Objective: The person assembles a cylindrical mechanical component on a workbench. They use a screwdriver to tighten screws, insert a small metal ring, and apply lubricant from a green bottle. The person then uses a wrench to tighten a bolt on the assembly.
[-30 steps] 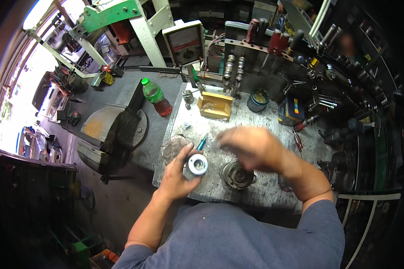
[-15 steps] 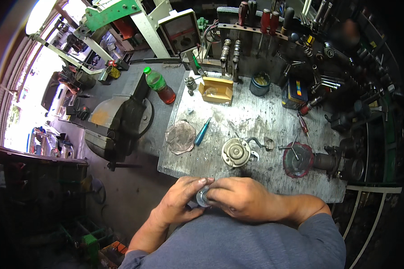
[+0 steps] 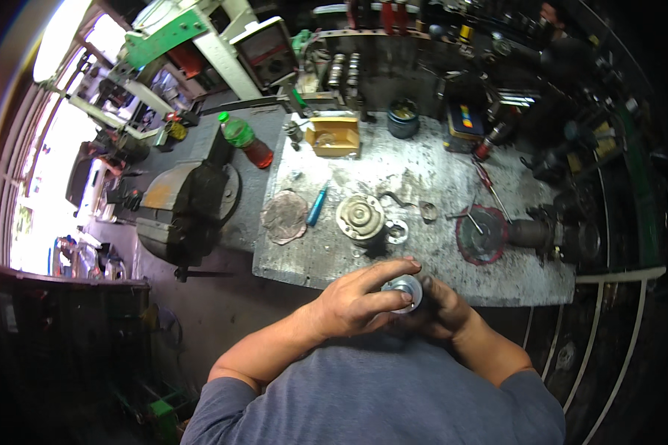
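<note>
Close to my body, just beyond the bench's front edge, my left hand [image 3: 360,298] is closed around a round silvery metal part [image 3: 416,297], fingers and thumb on its rim and face. My right hand [image 3: 447,310] is beside it on the right, slightly blurred, with its fingers apart; whether they touch the part is hard to see. On the bench ahead sits a round silvery metal housing [image 3: 361,215] with bolt lugs. Touching its right side or close by is a small metal ring piece [image 3: 397,231], and a dark curved strip [image 3: 397,199] lies behind.
A crumpled round cloth-like piece [image 3: 284,216] and a blue pen-shaped tool [image 3: 318,206] lie left. Farther back are an opened cardboard box [image 3: 334,141], a bottle of red liquid [image 3: 249,141] and a dark jar [image 3: 403,122]. Right: a red-rimmed dish [image 3: 482,236] and screwdriver [image 3: 493,189]. A vise [image 3: 189,196] stands left.
Both hands have moved right with the round part. My right hand has drawn off from over it to its right side, leaving more of it showing in my left. The view has shifted.
</note>
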